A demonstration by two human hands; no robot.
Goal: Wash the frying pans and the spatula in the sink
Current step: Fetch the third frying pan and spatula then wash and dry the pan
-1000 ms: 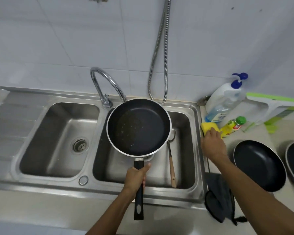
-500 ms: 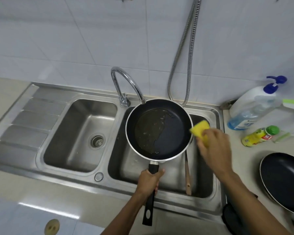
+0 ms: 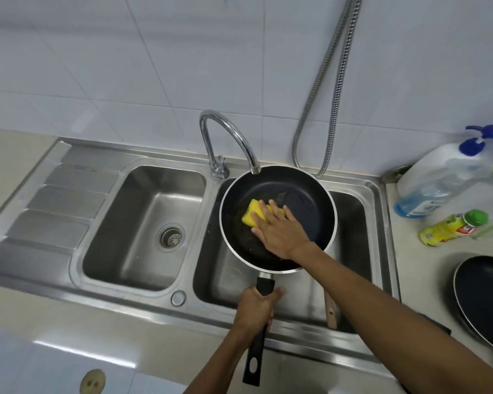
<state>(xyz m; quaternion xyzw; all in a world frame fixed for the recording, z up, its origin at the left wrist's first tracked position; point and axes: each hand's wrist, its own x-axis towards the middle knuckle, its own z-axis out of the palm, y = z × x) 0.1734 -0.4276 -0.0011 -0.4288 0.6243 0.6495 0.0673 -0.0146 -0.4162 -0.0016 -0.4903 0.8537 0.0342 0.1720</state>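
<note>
A black frying pan (image 3: 310, 206) with a silver rim hangs over the right sink basin (image 3: 350, 223), under the tap spout. My left hand (image 3: 255, 309) grips its black handle. My right hand (image 3: 279, 228) presses a yellow sponge (image 3: 252, 213) flat against the pan's inside, fingers spread over it. Greasy specks show on the pan's left part. The spatula's wooden handle (image 3: 331, 311) pokes out in the right basin below my right forearm; its blade is hidden. A second black pan (image 3: 484, 300) rests on the counter at the right edge.
The left basin (image 3: 143, 228) holds only its drain. A chrome tap (image 3: 225, 137) arches over the pan, with a metal hose (image 3: 333, 81) on the tiled wall behind. A pump soap bottle (image 3: 436, 177) and a yellow dish-liquid bottle (image 3: 450, 227) sit on the right counter.
My right hand took the sponge from the counter beside the bottles and brought it left into the pan, where it now presses down. My left hand kept hold of the handle.
</note>
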